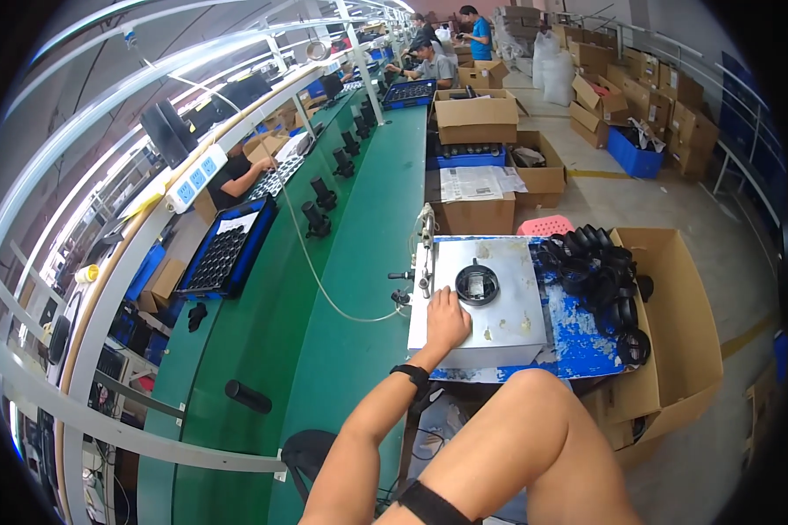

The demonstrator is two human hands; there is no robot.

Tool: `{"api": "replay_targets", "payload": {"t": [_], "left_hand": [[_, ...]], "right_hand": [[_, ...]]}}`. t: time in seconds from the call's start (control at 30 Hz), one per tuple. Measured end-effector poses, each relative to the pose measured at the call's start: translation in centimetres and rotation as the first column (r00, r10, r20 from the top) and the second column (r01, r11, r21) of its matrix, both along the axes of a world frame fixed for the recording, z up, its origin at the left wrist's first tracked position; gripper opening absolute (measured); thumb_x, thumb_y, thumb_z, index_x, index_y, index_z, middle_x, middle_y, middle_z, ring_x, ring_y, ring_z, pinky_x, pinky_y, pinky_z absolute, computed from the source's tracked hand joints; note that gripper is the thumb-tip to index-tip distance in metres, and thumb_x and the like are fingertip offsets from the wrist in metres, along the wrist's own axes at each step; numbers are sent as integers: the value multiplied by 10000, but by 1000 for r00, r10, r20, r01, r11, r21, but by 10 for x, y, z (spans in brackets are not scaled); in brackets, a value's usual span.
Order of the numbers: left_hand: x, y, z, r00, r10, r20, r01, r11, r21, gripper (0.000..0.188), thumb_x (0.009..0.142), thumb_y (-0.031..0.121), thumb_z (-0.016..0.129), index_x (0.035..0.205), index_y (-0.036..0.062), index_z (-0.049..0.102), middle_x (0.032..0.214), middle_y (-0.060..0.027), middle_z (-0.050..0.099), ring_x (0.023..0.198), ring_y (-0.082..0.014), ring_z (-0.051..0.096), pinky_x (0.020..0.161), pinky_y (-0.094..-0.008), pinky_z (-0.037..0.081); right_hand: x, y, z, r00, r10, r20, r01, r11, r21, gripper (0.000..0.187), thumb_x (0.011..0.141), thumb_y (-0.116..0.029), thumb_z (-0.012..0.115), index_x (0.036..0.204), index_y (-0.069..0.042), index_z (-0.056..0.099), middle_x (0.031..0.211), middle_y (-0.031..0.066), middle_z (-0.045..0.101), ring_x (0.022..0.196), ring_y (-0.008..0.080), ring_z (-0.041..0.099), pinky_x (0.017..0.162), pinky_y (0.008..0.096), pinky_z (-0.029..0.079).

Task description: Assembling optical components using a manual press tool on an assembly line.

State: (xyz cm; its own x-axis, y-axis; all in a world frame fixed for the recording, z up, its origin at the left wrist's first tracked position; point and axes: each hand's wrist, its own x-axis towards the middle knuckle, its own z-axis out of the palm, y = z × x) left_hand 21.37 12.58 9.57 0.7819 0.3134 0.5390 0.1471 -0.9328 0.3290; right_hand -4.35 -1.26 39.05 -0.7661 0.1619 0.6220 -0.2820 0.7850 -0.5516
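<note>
My left hand (447, 318) rests on top of a silver metal box (515, 306), its fingers stretched forward. Its fingertips lie beside the left edge of a black round ring (477, 285); whether they touch it I cannot tell. Inside the ring a pale square patch shows. A metal fitting (425, 254) with a lever runs along the box's left side, where a thin clear hose (324, 289) ends. My right arm (517, 411) is bent, elbow forward, and the forearm with a black band runs back down; the right hand is out of the picture.
Black round parts (597, 271) are heaped right of the box on a worn blue board (578, 337), beside an open carton (683, 332). Left runs a long green bench (350, 262) with upright black parts (316, 219) and a blue tray (228, 249). Co-workers (433, 66) sit and stand farther off.
</note>
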Motion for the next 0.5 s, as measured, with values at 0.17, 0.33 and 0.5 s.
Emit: {"api": "replay_targets", "payload": {"t": [0.17, 0.33, 0.5], "left_hand": [[1, -1, -3, 1000, 2, 28, -2, 1000, 10, 410, 757, 145, 564, 1095, -83, 528, 1227, -257, 517, 1178, -399, 468, 990, -473, 384], [3, -7, -4, 1000, -3, 20, 3, 1000, 4, 409, 763, 147, 561, 1098, -84, 528, 1228, -257, 519, 1180, -396, 470, 998, -470, 381], [3, 0, -2, 1000, 2, 31, -3, 1000, 27, 409, 763, 149, 563, 1096, -86, 531, 1226, -258, 522, 1183, -393, 468, 1001, -467, 379]], "right_hand": [[-16, -6, -4, 1000, 1, 10, -1, 1000, 5, 345, 828, -299, 620, 857, 44, 608, 854, 267, 627, 796, 398, 621, 669, 474, 482], [-29, -16, -6, 1000, 5, 1, -5, 1000, 9, 342, 831, -296, 613, 850, 46, 606, 852, 268, 626, 794, 399, 621, 657, 470, 483], [-45, -28, -10, 1000, 24, 1, -24, 1000, 5, 340, 835, -293, 606, 842, 47, 605, 850, 269, 625, 792, 400, 621, 645, 467, 483]]}}
